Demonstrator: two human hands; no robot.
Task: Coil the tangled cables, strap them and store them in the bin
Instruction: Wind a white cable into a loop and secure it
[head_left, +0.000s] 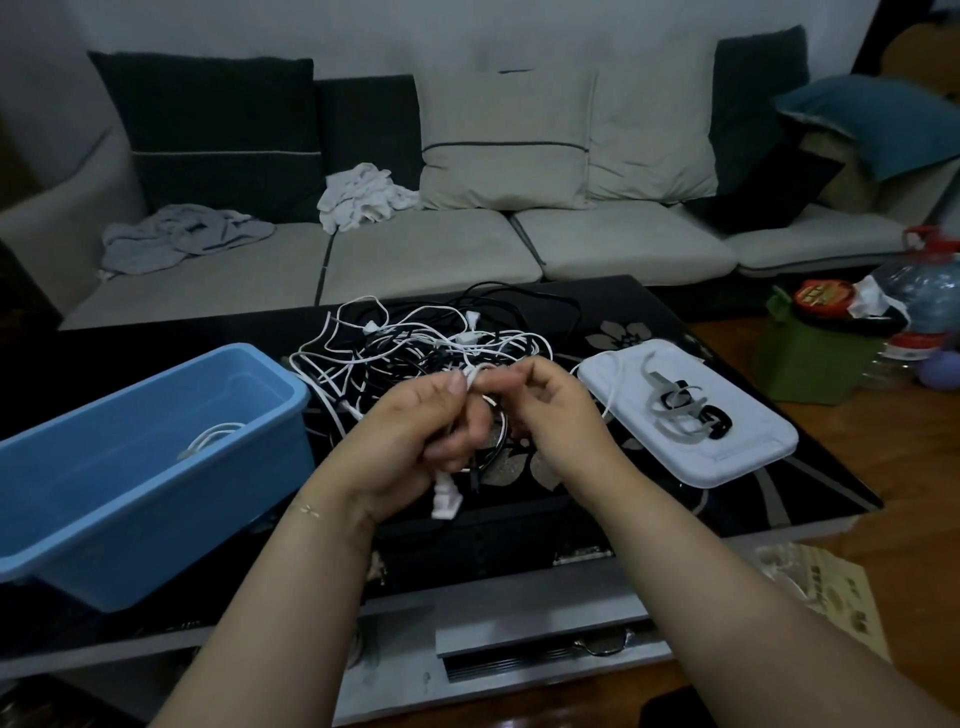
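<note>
A tangle of white and black cables (431, 338) lies on the black glass table (727, 483) behind my hands. My left hand (415, 431) grips a small coiled cable; its white plug (445, 503) hangs below my palm. My right hand (545, 410) pinches the white cable end (475, 375) at the top of that coil, fingertips against my left thumb. The blue bin (150, 467) stands at the left with one coiled white cable (210, 435) inside. Grey and black straps (685, 410) lie on a white lid (737, 457) at the right.
A grey sofa (426, 249) with cushions and crumpled cloths stands behind the table. At the far right, on the wooden floor, are a green box (810, 364), bottles and a large water jug (924, 286). The table's front edge runs just below my wrists.
</note>
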